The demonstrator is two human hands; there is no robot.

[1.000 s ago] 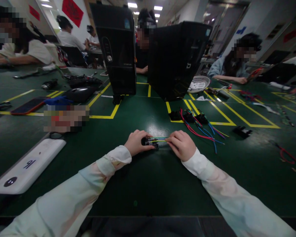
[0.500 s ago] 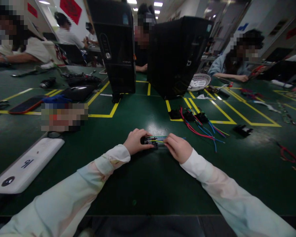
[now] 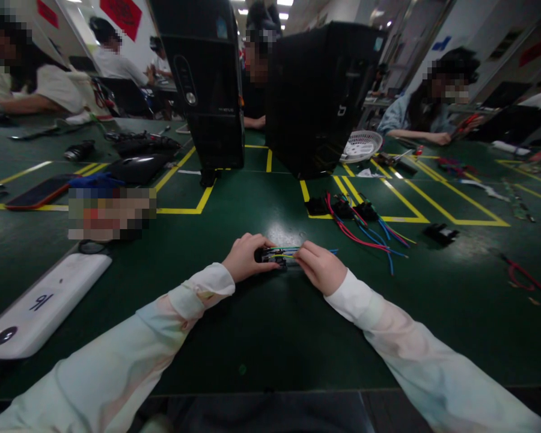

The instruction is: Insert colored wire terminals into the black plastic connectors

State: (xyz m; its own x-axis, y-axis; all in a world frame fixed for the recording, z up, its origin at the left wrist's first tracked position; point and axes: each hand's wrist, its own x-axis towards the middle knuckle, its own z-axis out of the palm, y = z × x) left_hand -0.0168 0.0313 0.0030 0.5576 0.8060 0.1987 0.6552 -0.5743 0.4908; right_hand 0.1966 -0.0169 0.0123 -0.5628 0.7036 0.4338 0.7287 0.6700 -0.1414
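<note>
My left hand (image 3: pixel 243 257) grips a small black plastic connector (image 3: pixel 280 262) just above or on the green table, thumb on the near side and fingers on the far side. Thin wires run from it to the right, among them a yellow wire (image 3: pixel 285 257) and blue and green ones (image 3: pixel 285 248). My right hand (image 3: pixel 321 266) is closed in a pinch on the wires, close to the connector. A blue wire end (image 3: pixel 334 251) sticks out past its fingers. The fingertips hide exactly which wires are pinched.
Several black connectors with red and blue wires (image 3: pixel 369 235) lie beyond my right hand, and a loose black connector (image 3: pixel 440 234) farther right. Two black computer towers (image 3: pixel 211 90) stand ahead. A white device (image 3: pixel 49 304) lies at left. A white basket (image 3: pixel 363 146) and other people are farther back.
The whole view has shifted slightly. Both hands keep their hold, and the right fingertips sit very slightly nearer the connector.
</note>
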